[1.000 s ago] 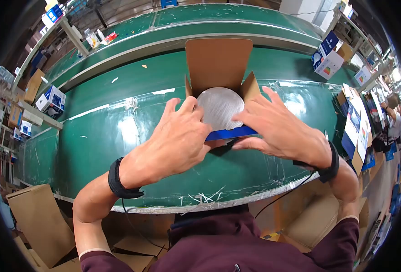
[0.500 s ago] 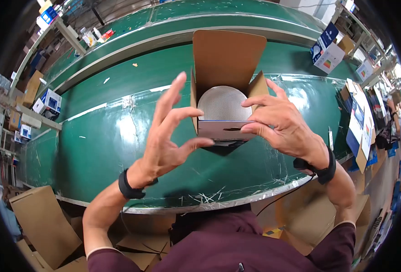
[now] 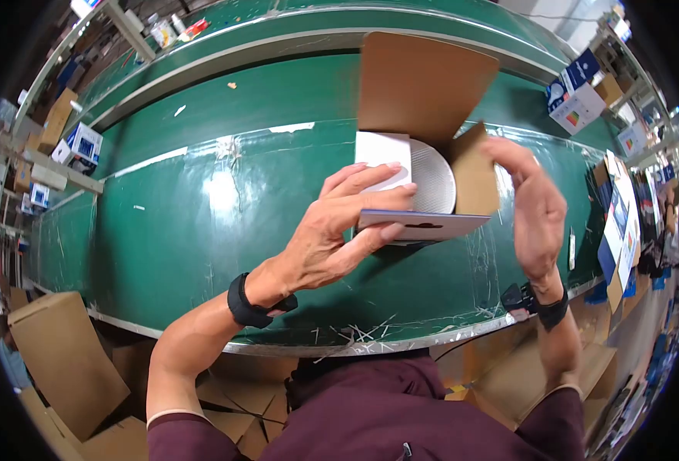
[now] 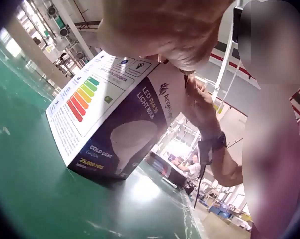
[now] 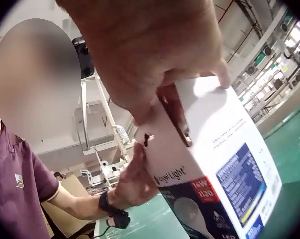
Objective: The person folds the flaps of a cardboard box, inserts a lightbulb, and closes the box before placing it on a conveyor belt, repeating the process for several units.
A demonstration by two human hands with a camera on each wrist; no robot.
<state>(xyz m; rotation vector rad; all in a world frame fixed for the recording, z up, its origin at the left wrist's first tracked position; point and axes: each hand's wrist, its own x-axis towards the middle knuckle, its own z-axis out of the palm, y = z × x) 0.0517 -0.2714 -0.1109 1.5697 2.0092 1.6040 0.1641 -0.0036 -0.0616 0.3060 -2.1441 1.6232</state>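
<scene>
A printed LED light bulb box (image 4: 110, 119) stands on the green table with its tall brown lid (image 3: 428, 88) raised at the back. Inside it the round textured face of a light bulb (image 3: 435, 184) shows. The white left flap (image 3: 381, 146) lies folded in over part of the bulb. My left hand (image 3: 328, 230) pinches the front wall, thumb outside, with its other fingers over the folded flap. On the opposite side my right hand (image 3: 535, 211), blurred, touches the top of the upright right flap (image 3: 474, 169) with extended fingers.
Flattened printed cartons (image 3: 620, 223) are stacked at the right edge. Another bulb box (image 3: 577, 107) stands at the back right, and smaller boxes (image 3: 78, 147) sit at the left. A metal rail (image 3: 278, 50) runs behind. Plastic scraps (image 3: 362, 332) lie near the front edge.
The box has shifted right and turned slightly. Its left flap has folded in over the bulb under my left hand. My right hand has left the front wall for the right flap.
</scene>
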